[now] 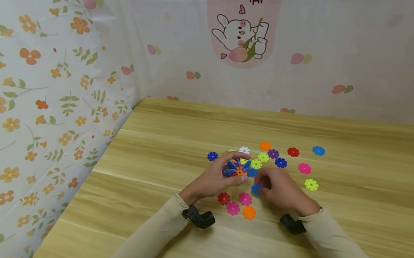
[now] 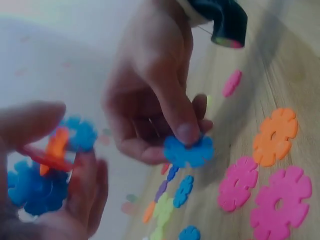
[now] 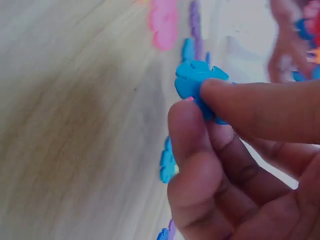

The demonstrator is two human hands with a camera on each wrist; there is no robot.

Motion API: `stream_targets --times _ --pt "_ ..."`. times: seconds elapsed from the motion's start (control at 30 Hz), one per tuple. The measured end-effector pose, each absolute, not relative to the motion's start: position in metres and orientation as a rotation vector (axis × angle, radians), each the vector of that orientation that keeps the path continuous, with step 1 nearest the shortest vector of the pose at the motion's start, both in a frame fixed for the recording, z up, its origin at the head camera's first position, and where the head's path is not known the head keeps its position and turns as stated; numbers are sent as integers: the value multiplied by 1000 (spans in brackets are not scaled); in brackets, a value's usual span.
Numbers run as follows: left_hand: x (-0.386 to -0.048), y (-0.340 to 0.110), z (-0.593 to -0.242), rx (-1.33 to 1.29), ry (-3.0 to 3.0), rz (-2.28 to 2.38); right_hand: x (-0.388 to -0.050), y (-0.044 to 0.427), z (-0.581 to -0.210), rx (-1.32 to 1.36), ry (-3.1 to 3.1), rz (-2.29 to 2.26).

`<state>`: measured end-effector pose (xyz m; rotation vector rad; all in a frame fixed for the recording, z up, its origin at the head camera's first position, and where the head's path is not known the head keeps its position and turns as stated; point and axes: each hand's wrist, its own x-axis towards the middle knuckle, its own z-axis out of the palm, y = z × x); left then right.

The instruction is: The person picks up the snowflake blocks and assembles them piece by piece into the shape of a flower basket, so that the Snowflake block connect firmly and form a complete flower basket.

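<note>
In the head view my left hand [image 1: 217, 175] grips a joined cluster of notched discs [image 1: 240, 171], blue ones around an orange and red middle. The left wrist view shows this cluster [image 2: 40, 185] between thumb and fingers. My right hand [image 1: 281, 188], just to the right, pinches one light blue disc [image 1: 256, 189] between thumb and fingertips. That disc [image 3: 195, 80] is close up in the right wrist view, apart from the cluster; fingers cover part of it.
Beyond the hands lie loose discs: white [image 1: 244, 150], purple [image 1: 273, 154], red [image 1: 293, 152], blue [image 1: 319, 150] and others. Nearer are pink [image 1: 233, 208], red [image 1: 224, 198] and orange [image 1: 248, 212] ones on the wooden table [image 1: 116, 205]. Printed cloth [image 1: 174, 27] hangs behind.
</note>
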<state>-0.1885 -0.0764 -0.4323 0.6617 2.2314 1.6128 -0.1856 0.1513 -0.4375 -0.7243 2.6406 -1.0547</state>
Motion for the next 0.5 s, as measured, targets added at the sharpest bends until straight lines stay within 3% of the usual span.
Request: stream_targets --times 0.5 --pt "-185 -59 -434 601 2326 1530 -169 148 -423 -655 2796 -1538"
